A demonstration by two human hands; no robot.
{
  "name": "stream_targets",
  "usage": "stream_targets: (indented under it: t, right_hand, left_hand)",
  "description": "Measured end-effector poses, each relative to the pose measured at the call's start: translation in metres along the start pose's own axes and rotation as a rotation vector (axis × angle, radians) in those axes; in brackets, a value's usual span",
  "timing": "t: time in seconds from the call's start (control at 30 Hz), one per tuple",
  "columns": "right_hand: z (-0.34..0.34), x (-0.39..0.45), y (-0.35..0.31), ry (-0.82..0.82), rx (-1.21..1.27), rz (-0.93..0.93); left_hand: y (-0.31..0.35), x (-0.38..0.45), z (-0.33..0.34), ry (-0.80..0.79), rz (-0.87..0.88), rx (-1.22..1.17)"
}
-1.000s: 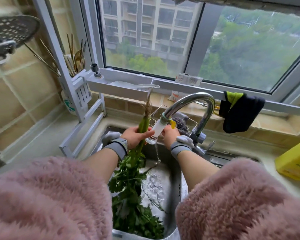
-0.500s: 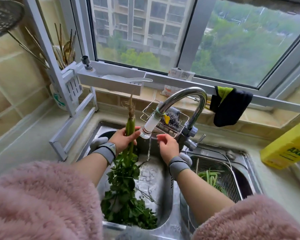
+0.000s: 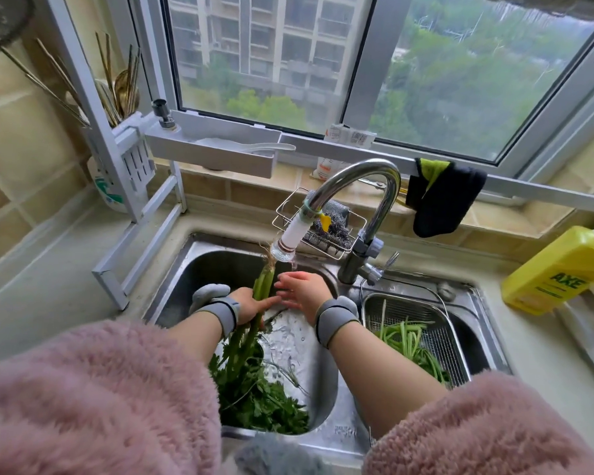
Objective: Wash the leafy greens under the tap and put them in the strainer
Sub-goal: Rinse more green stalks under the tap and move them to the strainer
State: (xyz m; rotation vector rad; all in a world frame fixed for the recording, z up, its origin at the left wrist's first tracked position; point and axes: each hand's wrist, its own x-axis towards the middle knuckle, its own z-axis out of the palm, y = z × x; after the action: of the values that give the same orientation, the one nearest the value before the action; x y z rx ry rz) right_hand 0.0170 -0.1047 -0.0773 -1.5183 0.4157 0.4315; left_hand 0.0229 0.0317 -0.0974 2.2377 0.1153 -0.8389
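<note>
Leafy greens (image 3: 254, 382), a rooted bunch of coriander-like herbs, stand nearly upright in the left basin of the sink (image 3: 186, 269): root end just beside the tap nozzle (image 3: 288, 240), leaves hanging toward the basin's near edge. Half a second earlier the roots stood higher, level with the spout, and the right hand was just below the nozzle, apart from the bunch; now the bunch has been lowered and both hands meet at the stems below the running water. Judged from this, rinsing has begun in earnest and transfer is not yet due.

Left hand (image 3: 251, 305): its fingers curl round the pale green stems in a firm grasp, low on the stalks.

Right hand (image 3: 300, 289): fingers (image 3: 282, 284) spread and nearly straight, held in or beside the falling stream, their tips close to the stems; whether they touch cannot be told. It holds nothing.

Strainer (image 3: 422, 305), a wire-mesh basket, sits in the right basin and already contains some green stalks (image 3: 405, 341). The bunch remains wholly in the left basin. A yellow detergent bottle (image 3: 559, 269) lies on the tabletop at the sink's right edge.
</note>
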Motion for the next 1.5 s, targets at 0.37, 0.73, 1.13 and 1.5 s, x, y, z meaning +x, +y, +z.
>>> stream_targets:
  t: [0.37, 0.73, 1.13, 1.5]
  right_hand:
    - [-0.002, 0.005, 0.007, 0.064, -0.532, -0.258]
    - [-0.006, 0.002, 0.004, -0.083, -0.646, -0.343]
    - [-0.01, 0.002, 0.004, -0.069, -0.696, -0.367]
    - [-0.014, 0.008, -0.003, 0.054, -1.213, -0.403]
  left_hand:
    - [0.001, -0.012, -0.002, -0.014, 0.093, -0.064]
    - [-0.003, -0.016, -0.016, -0.043, 0.073, -0.007]
    - [0.006, -0.012, -0.016, -0.034, 0.072, 0.065]
    - [0.005, -0.016, -0.019, -0.108, 0.002, 0.029]
